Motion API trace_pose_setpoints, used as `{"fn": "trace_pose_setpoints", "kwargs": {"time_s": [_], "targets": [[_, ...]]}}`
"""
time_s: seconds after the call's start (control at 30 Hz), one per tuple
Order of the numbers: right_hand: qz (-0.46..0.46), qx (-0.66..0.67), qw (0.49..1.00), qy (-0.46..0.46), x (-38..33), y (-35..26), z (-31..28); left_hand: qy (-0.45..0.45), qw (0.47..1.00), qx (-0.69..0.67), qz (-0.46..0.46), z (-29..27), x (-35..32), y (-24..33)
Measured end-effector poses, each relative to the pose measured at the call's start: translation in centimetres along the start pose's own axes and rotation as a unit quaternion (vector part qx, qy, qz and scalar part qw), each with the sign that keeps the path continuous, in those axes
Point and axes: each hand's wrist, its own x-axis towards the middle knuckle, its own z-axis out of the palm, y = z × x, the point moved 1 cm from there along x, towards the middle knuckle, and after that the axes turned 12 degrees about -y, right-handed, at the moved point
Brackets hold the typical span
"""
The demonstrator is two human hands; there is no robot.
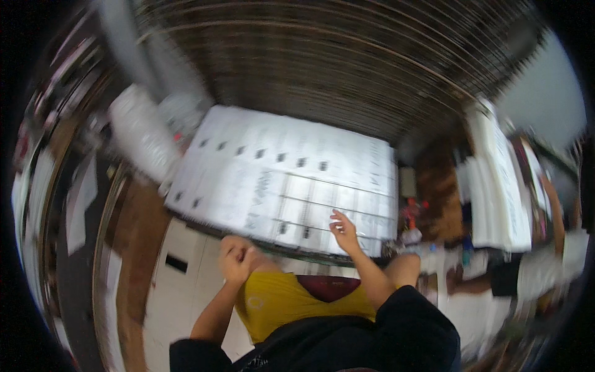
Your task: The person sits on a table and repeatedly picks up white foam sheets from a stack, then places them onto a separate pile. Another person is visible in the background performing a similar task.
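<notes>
A wide white sheet or board (242, 177) with rows of small dark marks and several thin dark lines lies flat before me, on a dark-edged support. Over its near right part hovers my right hand (344, 232), its fingers loosely apart and nothing visible in them. I cannot tell whether it touches the surface. My left hand (235, 261) is beside my left knee, just off the sheet's near edge. Its fingers are curled in, and whatever they may hold is hidden. Motion blur softens the whole picture.
Beyond the sheet stands a dark ribbed shutter or rack (310, 68). A plastic-wrapped roll (145, 133) leans at the left. Stacked white sheets (496, 198) stand at the right, near another person's arm (474, 285). A small black rectangle (176, 263) lies on the tiled floor.
</notes>
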Motion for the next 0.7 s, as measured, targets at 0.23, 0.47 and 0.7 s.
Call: {"fn": "trace_pose_setpoints", "kwargs": {"time_s": [0.23,0.47,0.7], "targets": [[-0.202,-0.181,0.855,0.442,-13.9,-16.0,-20.6,0.003,0.999,0.003,0.051,0.4,-0.8,-1.4],[-0.207,-0.222,0.617,0.726,-28.0,-19.1,-37.6,-0.039,0.997,0.061,-0.041,0.3,-0.7,3.7],[-0.014,-0.211,0.647,0.733,-31.0,-19.1,-49.2,0.031,0.994,0.086,0.060,1.0,-0.9,1.0]]}}
